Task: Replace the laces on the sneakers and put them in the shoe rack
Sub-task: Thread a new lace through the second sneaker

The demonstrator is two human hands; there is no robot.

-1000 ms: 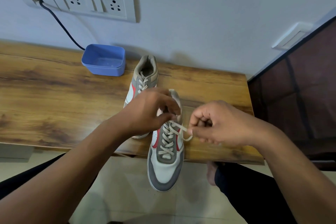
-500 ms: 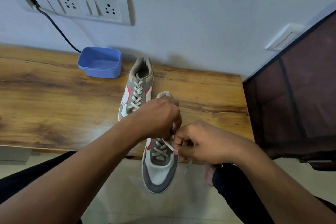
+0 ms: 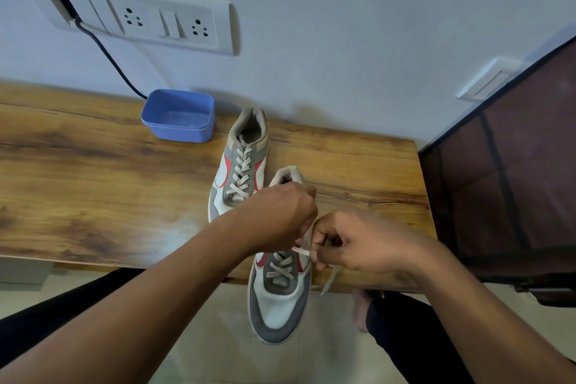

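Lacing looks finished on the far sneaker (image 3: 241, 165), just right of the blue tub (image 3: 177, 115). The near sneaker (image 3: 280, 305), farther from the tub, is mid-lacing: the left hand (image 3: 280, 215) grips its top and the right hand (image 3: 352, 243) pinches the lace (image 3: 300, 250), the hands close together. Racking both remains.

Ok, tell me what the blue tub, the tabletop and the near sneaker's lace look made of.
The blue tub is likely plastic: smooth, softly shiny, with a thin moulded rim. The tabletop shows wood grain under a glossy reflection; whether it is solid wood or laminate, I cannot tell. The lace looks like flat woven fabric, off-white and matte, hanging limp from the right hand.
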